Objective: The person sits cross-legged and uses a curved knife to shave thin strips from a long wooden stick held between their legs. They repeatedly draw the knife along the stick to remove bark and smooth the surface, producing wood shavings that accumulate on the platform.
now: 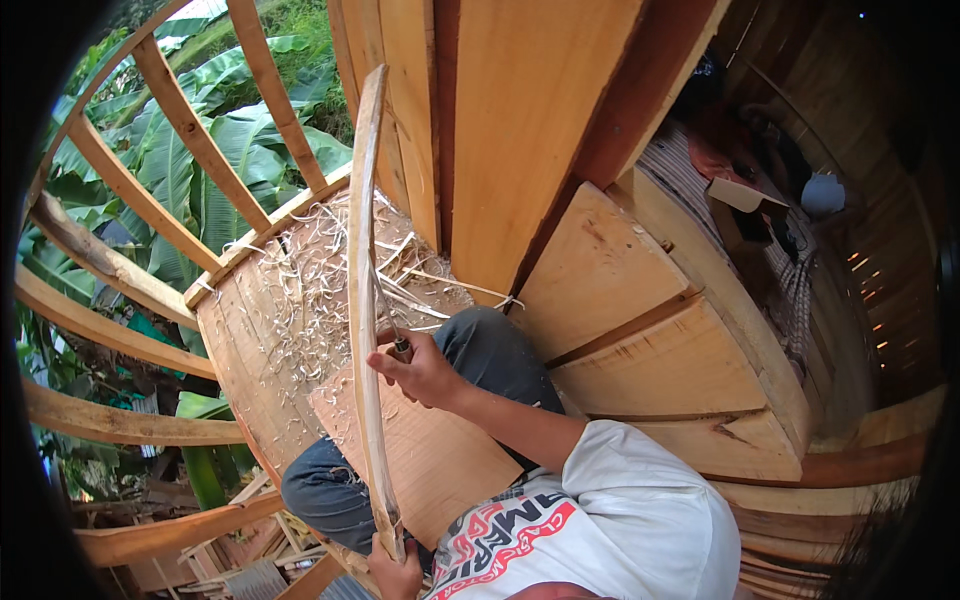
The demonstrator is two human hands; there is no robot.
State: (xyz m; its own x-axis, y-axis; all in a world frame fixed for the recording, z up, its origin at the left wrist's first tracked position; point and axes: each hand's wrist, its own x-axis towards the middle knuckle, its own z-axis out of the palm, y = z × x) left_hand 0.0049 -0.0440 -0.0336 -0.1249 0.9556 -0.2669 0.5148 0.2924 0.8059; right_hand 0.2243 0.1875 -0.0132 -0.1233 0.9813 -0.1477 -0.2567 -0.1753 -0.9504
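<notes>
A long, slightly curved strip of pale wood (364, 250) stands across my lap, rising from near my waist to the plank wall. My left hand (397, 572) is closed round its lower end. My right hand (422, 372) is closed on the dark handle of a knife (402, 347), close beside the middle of the strip. The thin blade points away from me along the strip's right side; part of it is hard to make out. Under the strip, a flat wooden board (440, 455) rests across my legs.
Curled wood shavings (310, 270) cover the plank floor (245, 320) ahead. A slatted wooden railing (185, 120) runs along the left, with banana leaves beyond. On the right are an open plank door (620, 270) and a dim room with an open cardboard box (745, 205).
</notes>
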